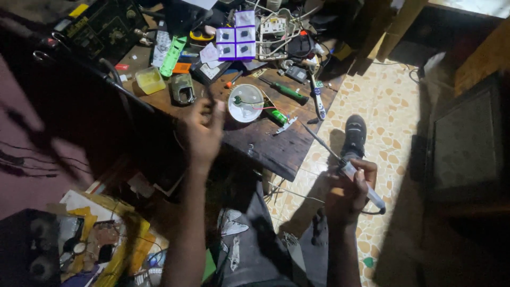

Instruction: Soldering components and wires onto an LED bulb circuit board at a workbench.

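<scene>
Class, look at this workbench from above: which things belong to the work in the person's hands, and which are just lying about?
In hand:
right hand gripping the soldering iron
left hand reaching over the bench near the white round housing

Lying about:
green screwdriver
yellow box
padlock
purple card of parts

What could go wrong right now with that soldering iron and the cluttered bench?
The right hand holds the soldering iron off the bench, above the person's leg; a slip might bring the tip down on it. The left hand reaches over the white round housing with thin wires, near the bench edge; a nudge could tug the wires or knock small parts off.
</scene>
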